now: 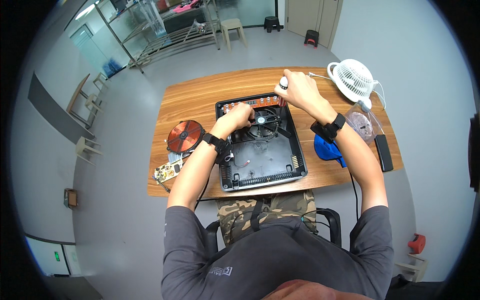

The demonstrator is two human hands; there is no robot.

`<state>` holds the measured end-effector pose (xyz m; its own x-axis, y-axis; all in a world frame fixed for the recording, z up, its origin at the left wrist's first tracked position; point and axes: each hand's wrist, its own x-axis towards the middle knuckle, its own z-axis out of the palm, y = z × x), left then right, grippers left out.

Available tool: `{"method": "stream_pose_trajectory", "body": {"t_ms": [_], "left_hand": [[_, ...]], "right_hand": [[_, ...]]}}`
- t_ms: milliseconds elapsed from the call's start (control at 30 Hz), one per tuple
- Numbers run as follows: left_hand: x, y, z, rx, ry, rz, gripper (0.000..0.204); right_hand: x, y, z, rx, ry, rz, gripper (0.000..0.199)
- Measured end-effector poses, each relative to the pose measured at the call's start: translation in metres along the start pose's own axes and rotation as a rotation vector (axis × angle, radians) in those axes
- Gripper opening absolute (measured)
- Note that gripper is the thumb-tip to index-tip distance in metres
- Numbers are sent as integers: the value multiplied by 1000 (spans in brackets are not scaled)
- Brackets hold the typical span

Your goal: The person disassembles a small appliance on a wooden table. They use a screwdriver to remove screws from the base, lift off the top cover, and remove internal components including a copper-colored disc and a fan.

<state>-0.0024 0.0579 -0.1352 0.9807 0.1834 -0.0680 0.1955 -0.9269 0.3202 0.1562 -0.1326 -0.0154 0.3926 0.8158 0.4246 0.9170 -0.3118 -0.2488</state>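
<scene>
An open black induction cooker housing (260, 165) lies on the table in front of me. Inside its far part sit a black cooling fan (261, 131) and an orange-red control board (264, 102) with round buttons. Over the housing's far right corner, my right hand (299, 92) is a fist around an upright screwdriver (283, 83) with a white and black handle end. The screwdriver's tip is hidden in the corner. My left hand (237, 118) reaches in beside the fan and the board, its fingers curled together; what they pinch, if anything, is hidden.
Left of the housing lie a copper coil disc (185, 136) and a circuit board (169, 171). On the right are a white fan (353, 80), a clear plastic container (362, 125), a blue cloth-like item (327, 150) and a black phone-like slab (384, 152). A cable hangs over the table's front edge.
</scene>
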Motion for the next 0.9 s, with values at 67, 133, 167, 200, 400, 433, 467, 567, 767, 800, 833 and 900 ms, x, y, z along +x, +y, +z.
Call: {"method": "stream_pose_trajectory", "body": {"t_ms": [67,133,167,200,400,433,467,567,767,800,833,900], "left_hand": [[-1,4,-3,16,-19,-18,28],[-4,12,-9,36,-49,-50,28],[-5,14,-11,48,-47,-51,27],[-7,17,-14,60,-44,-52,26],[-3,52,-27,153,49,-86,23],[3,54,-25,138,89,-55,22],[9,57,-22,94,135,43,20],[26,68,-9,64,186,128,17],[42,77,11,78,150,151,15],[43,78,13,78,155,149,15],[45,81,15,79,159,145,15],[49,76,22,69,222,175,16]], "right_hand": [[0,0,-4,11,13,-9,39],[1,2,-8,21,43,-34,39],[2,2,-9,18,46,-32,39],[3,3,-10,15,50,-31,40],[-2,1,-21,30,64,22,39],[-4,2,-22,31,78,27,39],[-5,4,-22,27,83,28,39],[-10,11,-25,16,101,27,39],[-20,13,-38,24,60,48,39],[-21,13,-43,39,48,57,39],[-22,14,-45,55,36,64,39],[-23,20,-41,22,67,49,40]]}}
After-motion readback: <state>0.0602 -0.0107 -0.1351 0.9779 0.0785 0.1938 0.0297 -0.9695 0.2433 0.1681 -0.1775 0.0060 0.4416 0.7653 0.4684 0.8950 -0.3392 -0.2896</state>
